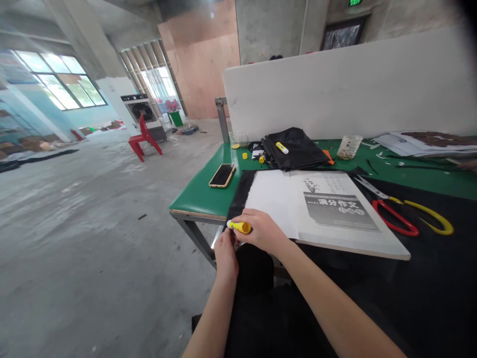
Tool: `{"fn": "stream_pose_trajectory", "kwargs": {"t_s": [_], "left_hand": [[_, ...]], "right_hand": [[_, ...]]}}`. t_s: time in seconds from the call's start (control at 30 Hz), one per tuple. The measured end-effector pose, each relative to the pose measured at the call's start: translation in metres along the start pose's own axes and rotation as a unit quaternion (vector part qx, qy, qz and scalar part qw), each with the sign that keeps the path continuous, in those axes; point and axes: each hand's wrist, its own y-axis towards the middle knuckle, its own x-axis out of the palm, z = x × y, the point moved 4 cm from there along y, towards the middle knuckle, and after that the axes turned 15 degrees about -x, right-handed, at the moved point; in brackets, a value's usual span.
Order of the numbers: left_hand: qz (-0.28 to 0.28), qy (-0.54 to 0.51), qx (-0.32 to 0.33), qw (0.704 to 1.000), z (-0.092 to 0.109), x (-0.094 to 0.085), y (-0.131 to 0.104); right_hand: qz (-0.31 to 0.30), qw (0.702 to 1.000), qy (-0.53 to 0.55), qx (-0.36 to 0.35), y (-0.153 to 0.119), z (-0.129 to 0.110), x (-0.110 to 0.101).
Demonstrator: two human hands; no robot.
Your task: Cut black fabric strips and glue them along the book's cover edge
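My right hand [263,229] is closed around a yellow glue stick [240,227], its white end pointing left over the table's near edge. Just below it, my left hand [225,251] has its fingers pinched at the edge of a black cloth [238,198]; the fingertips are partly hidden. The cloth lies under an open book [274,199], whose left page is blank white and whose right side bears grey print. Red-and-yellow-handled scissors [395,201] lie to the right of the book.
On the green table [197,191] are a phone [222,175], folded black cloth [298,149] with another glue stick [282,147] on it, a plastic cup [349,147] and papers [410,145]. A white panel [335,94] stands behind. A red chair [143,139] is on the floor at left.
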Motion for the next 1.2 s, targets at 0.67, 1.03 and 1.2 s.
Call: {"fn": "stream_pose_trajectory", "kwargs": {"t_s": [0.67, 1.03, 1.2], "left_hand": [[0.003, -0.005, -0.024, 1.000, 0.000, -0.001, 0.002], [-0.006, 0.045, -0.051, 0.998, 0.007, -0.002, 0.005], [0.009, 0.083, -0.048, 0.995, 0.017, -0.014, 0.013]], "right_hand": [[-0.005, 0.999, -0.052, -0.006, -0.002, 0.000, 0.005], [0.015, 0.990, -0.120, 0.072, -0.002, 0.018, 0.000], [0.007, 0.993, -0.101, 0.054, 0.000, 0.020, -0.004]]}}
